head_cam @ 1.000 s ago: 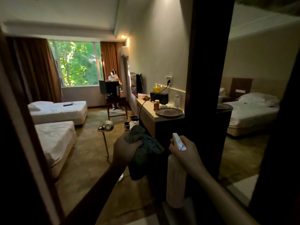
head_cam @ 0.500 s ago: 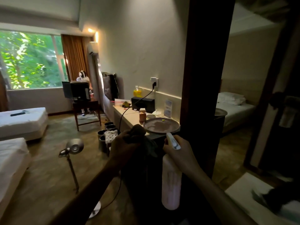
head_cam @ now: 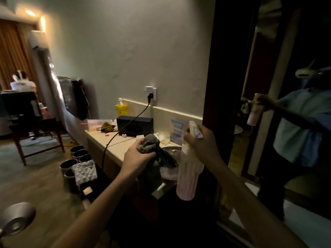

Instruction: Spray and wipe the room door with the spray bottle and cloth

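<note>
Left hand [head_cam: 138, 158] clenches the soft, limp cloth [head_cam: 152, 158], bunched; right hand [head_cam: 202, 142] grips the light-looking bottle [head_cam: 189, 174] at its neck.

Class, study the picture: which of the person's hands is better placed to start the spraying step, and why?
The right hand. It already grips the spray bottle upright near its nozzle, beside the dark door frame. The left hand is full, bunching the cloth.
</note>
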### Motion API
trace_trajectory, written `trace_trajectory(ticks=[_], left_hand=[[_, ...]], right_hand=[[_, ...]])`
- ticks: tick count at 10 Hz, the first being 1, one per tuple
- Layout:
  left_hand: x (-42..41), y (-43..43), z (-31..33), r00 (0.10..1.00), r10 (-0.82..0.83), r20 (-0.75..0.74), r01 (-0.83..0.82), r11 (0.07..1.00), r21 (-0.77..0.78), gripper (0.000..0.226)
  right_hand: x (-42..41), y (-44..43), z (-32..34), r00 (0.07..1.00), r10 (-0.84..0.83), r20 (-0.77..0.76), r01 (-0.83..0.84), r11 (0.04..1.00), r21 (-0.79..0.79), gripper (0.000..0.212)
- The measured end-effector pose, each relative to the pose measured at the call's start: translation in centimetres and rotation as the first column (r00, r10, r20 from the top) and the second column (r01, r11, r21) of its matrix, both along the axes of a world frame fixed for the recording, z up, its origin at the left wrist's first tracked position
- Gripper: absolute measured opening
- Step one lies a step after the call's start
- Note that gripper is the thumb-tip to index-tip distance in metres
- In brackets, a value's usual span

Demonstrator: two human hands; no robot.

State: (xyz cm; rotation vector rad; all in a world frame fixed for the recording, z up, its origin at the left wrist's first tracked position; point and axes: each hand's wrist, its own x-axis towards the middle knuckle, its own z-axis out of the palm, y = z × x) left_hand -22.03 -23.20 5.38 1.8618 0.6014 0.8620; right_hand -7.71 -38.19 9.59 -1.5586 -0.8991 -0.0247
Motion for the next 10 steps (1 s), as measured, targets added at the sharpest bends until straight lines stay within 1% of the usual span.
trace_trajectory(ticks=[1,2,3,4,5,6,7,8,9,10], left_hand=[[4.2,4.4,-0.9,0.999,-0.046,-0.024,0.046,0.999,0.004,0.035],[8.9,8.1,-2.0,0.987,-0.131,-0.092,0.133,0.991,0.023,0.037],[13.7,11.1,-2.8,0.97,-0.199,-0.14,0.207,0.977,0.045,0.044],[17.3,12.5,-3.8,0.952,-0.284,-0.115,0.289,0.957,0.029,0.048],[20.2,13.3,-5.0,0.937,-0.338,-0.09,0.338,0.941,-0.016,0.059],[22.2,14.2,-5.7,0.912,-0.383,-0.146,0.387,0.922,0.0,0.064],[23.3,15.2,-6.7,0.866,-0.439,-0.24,0.467,0.882,0.07,0.066],[23.4,16.5,-7.8,0.804,-0.495,-0.329,0.549,0.831,0.091,0.057],[23.2,17.7,-8.8,0.781,-0.494,-0.383,0.6,0.763,0.239,0.04],[22.8,18.3,-8.1,0.724,-0.503,-0.472,0.678,0.645,0.353,0.036]], right_hand=[[2.9,4.5,0.1,0.998,-0.063,0.029,0.064,0.998,-0.02,0.004],[6.1,8.4,-0.3,0.992,-0.121,0.03,0.121,0.993,-0.002,0.006],[8.8,11.4,-1.1,0.976,-0.213,0.045,0.212,0.977,0.013,0.008],[10.6,13.7,-2.6,0.956,-0.289,0.053,0.291,0.956,-0.027,0.01],[11.7,15.0,-3.8,0.93,-0.366,0.042,0.368,0.93,-0.028,0.011],[12.4,15.8,-4.0,0.908,-0.417,0.047,0.419,0.908,-0.017,0.009],[12.3,15.9,-4.0,0.887,-0.457,0.061,0.458,0.889,0.009,0.009],[11.5,15.7,-4.7,0.879,-0.475,0.038,0.476,0.879,-0.013,0.006],[10.3,15.9,-6.0,0.88,-0.448,-0.161,0.457,0.889,0.023,0.016],[9.0,15.9,-7.1,0.755,-0.656,-0.003,0.653,0.752,-0.089,0.039]])
